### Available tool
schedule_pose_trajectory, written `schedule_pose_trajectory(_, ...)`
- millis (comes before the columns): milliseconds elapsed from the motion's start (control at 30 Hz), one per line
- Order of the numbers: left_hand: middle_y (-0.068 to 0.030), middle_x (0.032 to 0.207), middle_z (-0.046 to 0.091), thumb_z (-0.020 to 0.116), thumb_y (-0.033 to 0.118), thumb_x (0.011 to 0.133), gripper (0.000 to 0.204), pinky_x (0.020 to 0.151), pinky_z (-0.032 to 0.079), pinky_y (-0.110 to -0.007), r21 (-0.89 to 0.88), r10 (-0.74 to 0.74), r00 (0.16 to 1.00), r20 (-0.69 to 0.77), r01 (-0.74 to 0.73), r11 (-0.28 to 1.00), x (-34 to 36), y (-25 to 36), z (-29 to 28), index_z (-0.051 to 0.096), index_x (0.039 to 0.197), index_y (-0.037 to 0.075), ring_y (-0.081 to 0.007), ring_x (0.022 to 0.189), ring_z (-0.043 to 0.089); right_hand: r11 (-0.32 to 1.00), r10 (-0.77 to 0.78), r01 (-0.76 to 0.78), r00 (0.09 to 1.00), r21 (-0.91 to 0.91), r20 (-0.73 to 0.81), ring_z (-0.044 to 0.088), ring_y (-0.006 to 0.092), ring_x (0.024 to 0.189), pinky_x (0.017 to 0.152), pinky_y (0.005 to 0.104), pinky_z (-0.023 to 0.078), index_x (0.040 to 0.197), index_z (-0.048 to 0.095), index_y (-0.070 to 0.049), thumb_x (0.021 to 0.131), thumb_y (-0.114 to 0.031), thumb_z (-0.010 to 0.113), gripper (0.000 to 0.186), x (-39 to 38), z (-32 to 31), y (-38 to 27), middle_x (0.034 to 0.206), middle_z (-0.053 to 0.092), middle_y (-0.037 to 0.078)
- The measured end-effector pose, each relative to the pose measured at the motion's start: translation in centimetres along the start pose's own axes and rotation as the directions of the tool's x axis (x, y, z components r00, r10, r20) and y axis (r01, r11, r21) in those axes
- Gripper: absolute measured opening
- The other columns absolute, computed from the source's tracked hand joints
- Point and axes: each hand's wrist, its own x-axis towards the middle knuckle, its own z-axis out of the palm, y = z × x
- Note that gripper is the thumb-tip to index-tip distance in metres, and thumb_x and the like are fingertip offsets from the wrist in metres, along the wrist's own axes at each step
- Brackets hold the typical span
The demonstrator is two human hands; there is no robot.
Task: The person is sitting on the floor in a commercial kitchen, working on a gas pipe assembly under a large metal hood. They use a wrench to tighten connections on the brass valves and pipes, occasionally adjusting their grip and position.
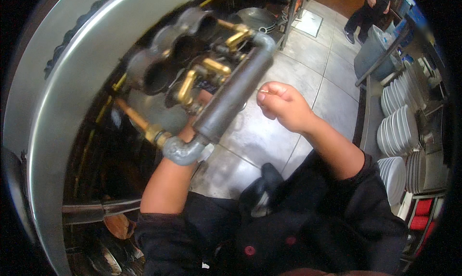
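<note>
A dark steel pipe manifold (234, 91) with brass valves (215, 66) and an elbow fitting (185, 150) spans the middle above my arms. Round dark burners (144, 71) and a copper pipe (130, 113) are behind it, along the steel stove's rim (57, 74). My left hand (204, 97) is behind the manifold by the valves, mostly hidden, so its grip cannot be made out. Just right of the pipe, my right hand (279, 103) is closed with thumb and forefinger together on something too small to make out.
Stacked white plates (395, 131) line a shelf on the right, near a grey bin (368, 59). Another person (373, 9) in dark clothes stands at the back. Pans (256, 18) sit beside a metal rack behind the manifold. Grey tiled floor (296, 52) runs between.
</note>
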Motion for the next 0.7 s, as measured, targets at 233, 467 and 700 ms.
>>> schedule_pose_trajectory(233, -0.0115, 0.093, 0.064, 0.064, 0.013, 0.081, 0.027, 0.086, 0.046, -0.037, 0.492, -0.006, 0.996, -0.089, 0.049, 0.869, -0.4, -5.3, -6.3, 0.061, 0.107, 0.009, -0.0282, 0.092, 0.06, 0.953, -0.18, 0.119, 0.962, -0.278, -0.205, 0.044, 0.0056, 0.062, 0.056, 0.0225, 0.037, 0.087, 0.056, -0.005, 0.094, -0.02, 0.055, 0.017, -0.3, 0.7, -0.9, 0.068, 0.049, -0.004)
schedule_pose_trajectory(467, -0.0126, 0.103, 0.064, 0.063, 0.013, 0.08, 0.031, 0.089, 0.046, -0.037, 0.468, 0.513, 0.851, -0.111, -0.41, 0.783, 2.7, -1.8, -10.6, 0.06, 0.111, 0.008, -0.0289, 0.098, 0.06, 0.12, -0.956, 0.776, 0.26, -0.619, 0.14, 0.054, 0.0334, 0.109, 0.103, 0.0502, 0.034, 0.099, 0.049, 0.001, 0.097, -0.018, 0.038, 0.022, 0.7, 3.5, -8.5, 0.107, 0.056, 0.021)
schedule_pose_trajectory(700, -0.012, 0.108, 0.065, 0.064, 0.014, 0.08, 0.031, 0.089, 0.048, -0.038, 0.515, 0.689, 0.716, 0.117, -0.637, 0.574, 3.0, 3.8, -9.7, 0.062, 0.111, 0.008, -0.0294, 0.099, 0.061, 0.061, -0.942, 0.78, 0.251, -0.623, 0.222, 0.06, 0.0304, 0.094, 0.092, 0.0467, 0.044, 0.09, 0.052, 0.0, 0.092, -0.013, 0.044, 0.015, 1.9, 5.0, -6.2, 0.096, 0.058, 0.018)
